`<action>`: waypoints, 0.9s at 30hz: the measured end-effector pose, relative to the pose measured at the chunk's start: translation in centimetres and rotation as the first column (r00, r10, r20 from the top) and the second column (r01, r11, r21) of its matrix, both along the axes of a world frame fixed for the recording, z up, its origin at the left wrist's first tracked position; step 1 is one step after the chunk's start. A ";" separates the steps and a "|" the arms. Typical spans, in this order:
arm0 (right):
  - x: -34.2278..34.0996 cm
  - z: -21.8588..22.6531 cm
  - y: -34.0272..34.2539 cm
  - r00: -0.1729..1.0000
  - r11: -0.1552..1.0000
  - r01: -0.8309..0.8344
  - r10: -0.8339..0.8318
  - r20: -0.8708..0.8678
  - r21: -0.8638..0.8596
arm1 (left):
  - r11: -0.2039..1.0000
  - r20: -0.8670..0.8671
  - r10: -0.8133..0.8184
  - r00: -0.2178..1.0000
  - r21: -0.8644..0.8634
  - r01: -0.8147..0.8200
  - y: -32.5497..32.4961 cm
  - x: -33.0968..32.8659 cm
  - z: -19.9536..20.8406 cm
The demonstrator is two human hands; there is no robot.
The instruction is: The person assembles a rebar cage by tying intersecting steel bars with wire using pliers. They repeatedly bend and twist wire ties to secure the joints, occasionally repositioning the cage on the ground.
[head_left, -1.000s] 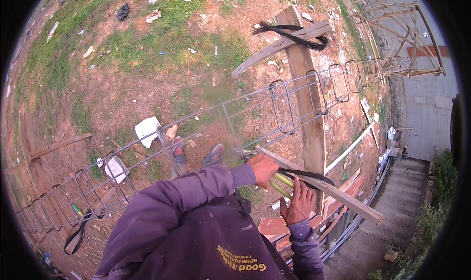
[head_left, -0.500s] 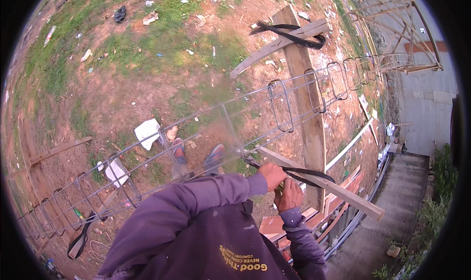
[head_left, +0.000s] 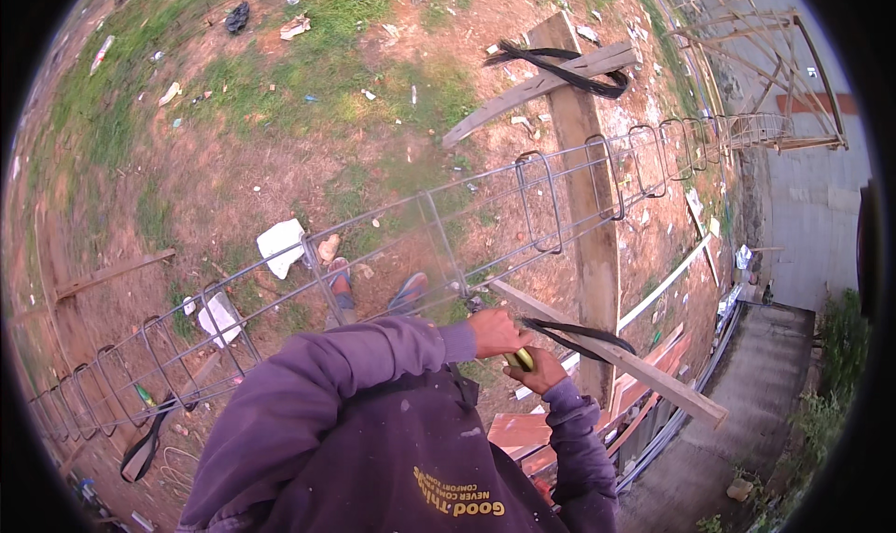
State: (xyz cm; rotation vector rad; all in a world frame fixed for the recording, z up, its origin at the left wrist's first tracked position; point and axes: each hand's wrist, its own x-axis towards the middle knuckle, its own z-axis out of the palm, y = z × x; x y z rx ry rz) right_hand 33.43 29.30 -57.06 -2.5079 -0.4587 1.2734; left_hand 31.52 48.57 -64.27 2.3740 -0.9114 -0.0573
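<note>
A long cage of steel reinforcing bars (head_left: pixel 355 223) with rectangular stirrups (head_left: pixel 538 202) runs across in front of me. My left hand (head_left: pixel 497 333) is closed just below its near bars; whatever its fingers hold is hidden. Beside it and lower right, my right hand (head_left: pixel 539 372) grips a short yellow-green tool handle (head_left: pixel 523 357), whose other end I cannot make out. A bundle of black tie wire (head_left: pixel 583 330) loops over a wooden bar (head_left: pixel 644 370) right next to my hands.
A broad plank (head_left: pixel 583 225) passes under the cage, with a crosspiece (head_left: pixel 476 118) carrying another black wire bundle (head_left: pixel 597 83). More wire (head_left: pixel 145 454) hangs at the lower left. Grass and litter cover the ground; a concrete path (head_left: pixel 719 421) lies right, a wooden frame (head_left: pixel 793 76) far right.
Both hands have shifted a little left. The yellow-green handle now shows more clearly in my right hand. The view has moved slightly.
</note>
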 end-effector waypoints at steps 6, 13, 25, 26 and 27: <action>-2.1 -0.5 0.4 0.687 0.970 -0.186 0.242 0.685 -0.157 | 0.997 -0.348 -0.080 0.934 -0.012 0.081 -1.0 2.4 1.2; 2.6 -3.5 -1.8 0.378 0.875 0.476 -0.289 -0.879 -0.083 | 0.989 0.197 0.146 0.970 0.009 -0.150 -0.9 -2.0 0.5; -0.6 -4.3 -0.8 0.844 0.977 -0.177 0.213 0.493 -0.119 | 0.979 -0.594 0.035 0.804 0.184 0.093 -1.1 4.3 3.0; 0.3 -5.7 -1.2 0.943 0.986 -0.140 0.161 0.292 -0.092 | 0.986 -0.444 0.030 0.895 0.160 0.047 -1.0 3.6 3.5; 0.9 -7.0 -1.6 0.990 0.991 -0.121 0.124 0.070 -0.052 | 0.990 -0.271 0.053 0.961 0.138 -0.016 -0.8 2.7 4.0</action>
